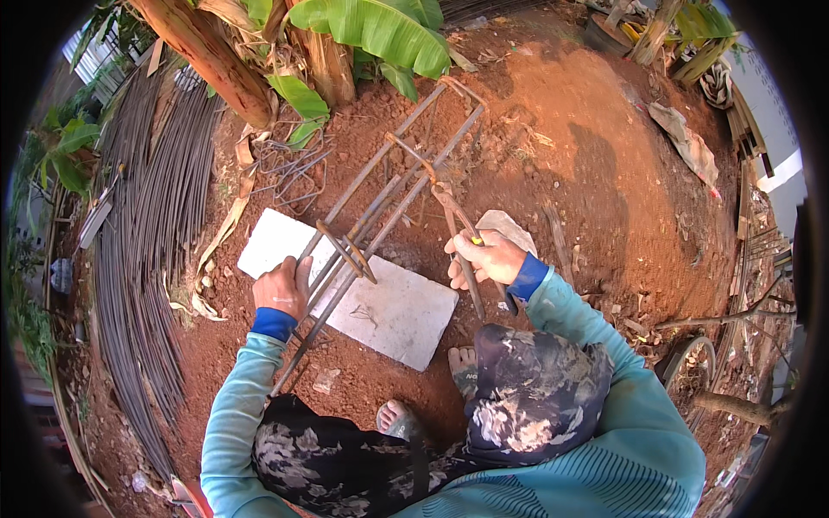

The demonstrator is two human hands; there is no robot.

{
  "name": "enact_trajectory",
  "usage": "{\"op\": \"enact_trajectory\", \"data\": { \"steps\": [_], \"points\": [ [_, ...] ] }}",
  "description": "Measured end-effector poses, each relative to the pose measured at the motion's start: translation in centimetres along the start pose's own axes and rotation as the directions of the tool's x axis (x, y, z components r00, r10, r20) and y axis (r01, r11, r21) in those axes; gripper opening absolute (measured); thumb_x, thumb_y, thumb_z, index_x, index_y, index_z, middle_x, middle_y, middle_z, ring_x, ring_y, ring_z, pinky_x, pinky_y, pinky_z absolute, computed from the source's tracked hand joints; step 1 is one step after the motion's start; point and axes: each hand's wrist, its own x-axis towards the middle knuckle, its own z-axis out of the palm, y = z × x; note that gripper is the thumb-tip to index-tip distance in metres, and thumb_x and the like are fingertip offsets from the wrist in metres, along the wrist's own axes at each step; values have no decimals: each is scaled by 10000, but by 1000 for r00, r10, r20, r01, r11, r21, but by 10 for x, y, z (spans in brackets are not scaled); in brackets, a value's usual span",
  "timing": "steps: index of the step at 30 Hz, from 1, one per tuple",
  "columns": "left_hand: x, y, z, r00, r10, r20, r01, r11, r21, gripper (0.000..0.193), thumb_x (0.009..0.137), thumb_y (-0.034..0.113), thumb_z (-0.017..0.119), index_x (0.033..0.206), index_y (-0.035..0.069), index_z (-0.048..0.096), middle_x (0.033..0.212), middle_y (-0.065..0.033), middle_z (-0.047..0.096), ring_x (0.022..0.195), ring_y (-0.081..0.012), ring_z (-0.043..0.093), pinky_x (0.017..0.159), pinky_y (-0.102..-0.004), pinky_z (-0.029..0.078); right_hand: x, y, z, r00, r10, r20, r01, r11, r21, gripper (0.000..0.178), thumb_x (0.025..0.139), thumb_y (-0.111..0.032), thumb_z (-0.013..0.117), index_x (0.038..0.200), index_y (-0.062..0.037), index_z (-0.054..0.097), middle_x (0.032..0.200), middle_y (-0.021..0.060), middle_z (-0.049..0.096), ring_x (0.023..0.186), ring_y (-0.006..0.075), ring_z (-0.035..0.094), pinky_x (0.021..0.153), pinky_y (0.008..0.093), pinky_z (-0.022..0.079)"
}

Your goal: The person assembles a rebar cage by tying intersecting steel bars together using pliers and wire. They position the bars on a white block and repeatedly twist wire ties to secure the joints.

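Seen from the head camera, a long cage of rusty steel reinforcing bars (380,203), tied with rectangular stirrups, lies slanting across a pale grey flat concrete slab (406,319) set on red-brown bare earth (587,173). The cage's near end runs off the slab's near-left edge toward the person's knees; its far end reaches well beyond the slab's far edge, toward the banana plants with broad green leaves (363,30).

The left hand (282,289) sits at the slab's left edge, closed around the bars of the cage just beside a stirrup. The right hand (485,257) is just past the slab's right corner, gripping the handles of dark metal pincers (455,226), whose head points up to the cage's right-hand bar, beyond the slab's far edge.

Just behind the slab's right corner lies a small grey flat stone (509,226). Well to the left of the slab is a long stack of dark thin steel rods (138,233). Beyond the slab's far-left corner rests a loose heap of bent wire stirrups (289,168). Two bare-toed feet in sandals (393,419) stand just near of the slab.
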Motion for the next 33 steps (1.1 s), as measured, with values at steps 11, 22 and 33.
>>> {"op": "enact_trajectory", "data": {
  "steps": [11, 22, 33],
  "points": [
    [-1, -1, 1, 999, 31, -21, -32, 999, -37, 391, 966, 343, 555, 704, 54, 527, 597, -182, 606, 536, -397, 602, 503, -473, 468, -4, -51, -15, 959, -216, 186, 183, 967, 178, 441, 1023, -383, 450, 1148, 25, 562, 925, 161, 676, 801, 255, 699, 717, 377, 578],
    [-3, -3, 2, 1000, -5, 11, 6, 999, -39, 430, 983, 349, 530, 678, 50, 475, 579, -204, 562, 517, -420, 565, 474, -493, 410, 8, 11, -21, 999, -24, -28, 26, 998, 61, 399, 1015, -339, 495, 1165, 32, 508, 917, 188, 683, 800, 254, 695, 702, 385, 562],
    [-15, -1, 0, 1000, 25, 9, -25, 999, -41, 396, 1005, 327, 497, 731, 42, 515, 506, -152, 487, 420, -328, 508, 419, -434, 377, -20, -1, -18, 888, -334, -318, 426, 856, 292, 301, 1017, -292, 505, 1001, 7, 532, 697, 72, 606, 577, 145, 602, 534, 290, 518]
  ]
}}
